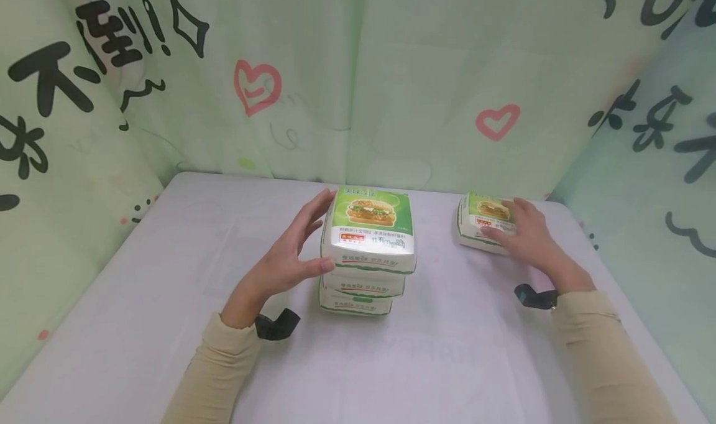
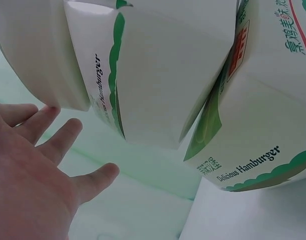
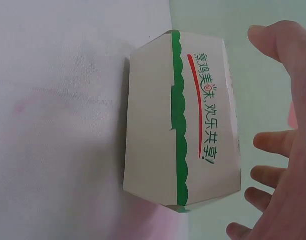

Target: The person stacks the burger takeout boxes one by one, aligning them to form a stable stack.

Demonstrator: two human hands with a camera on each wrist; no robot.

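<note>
Three white-and-green paper hamburger boxes stand stacked in the middle of the table, the top box (image 1: 372,228) showing a burger picture. Beside the stack's left side is my left hand (image 1: 279,259), fingers spread; in the left wrist view its fingertips (image 2: 67,135) are close to the upper box (image 2: 37,55), contact unclear. The lowest box (image 2: 253,120) sits slightly askew there. A single hamburger box (image 1: 482,224) lies at the far right of the table. Over its right side hovers my right hand (image 1: 528,237), thumb and fingers apart, with a gap to the box (image 3: 203,120) in the right wrist view.
A white-covered table (image 1: 447,362) bears the boxes. Green curtains (image 1: 358,101) with hearts and black lettering enclose the back and both sides. Each wrist wears a black camera mount, such as the left one (image 1: 278,324).
</note>
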